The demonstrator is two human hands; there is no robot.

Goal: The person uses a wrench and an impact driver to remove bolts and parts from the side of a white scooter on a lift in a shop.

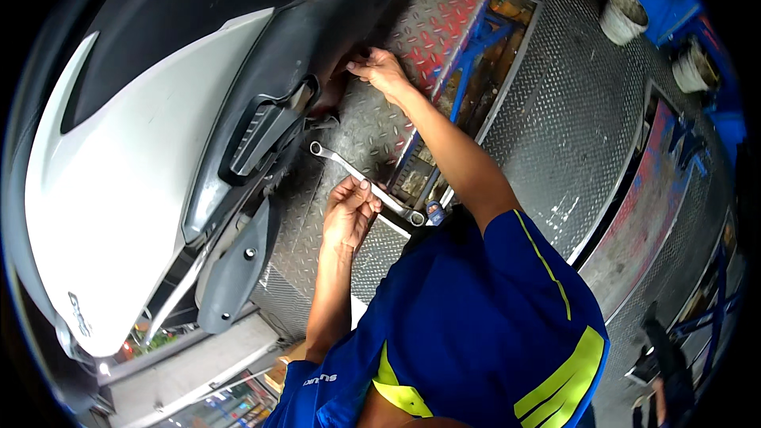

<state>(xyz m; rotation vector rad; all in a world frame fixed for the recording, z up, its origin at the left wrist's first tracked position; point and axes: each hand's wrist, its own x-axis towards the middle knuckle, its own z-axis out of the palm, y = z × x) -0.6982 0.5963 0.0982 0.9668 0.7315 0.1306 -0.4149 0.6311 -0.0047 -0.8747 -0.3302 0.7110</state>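
Note:
My left hand point(349, 212) is closed around the middle of a silver double-ended ring spanner point(337, 160), whose far ring lies close to the dark underside of a scooter point(261, 131). Further off, my right hand point(379, 70) reaches in under the scooter's black lower panel point(333, 16), with its fingertips pinched at a spot hidden in shadow. Whether it holds anything small cannot be told. The scooter's white side panel point(119, 182) fills the left of the picture. My blue shirt with yellow stripes point(476, 325) covers the lower middle.
The scooter stands on a grey chequer-plate lift platform point(349, 127) with a red chequer-plate strip point(452, 8). A blue metal frame point(476, 40) shows in an opening beside it. Two grimy buckets point(622, 16) stand far right on the chequer-plate floor point(571, 111).

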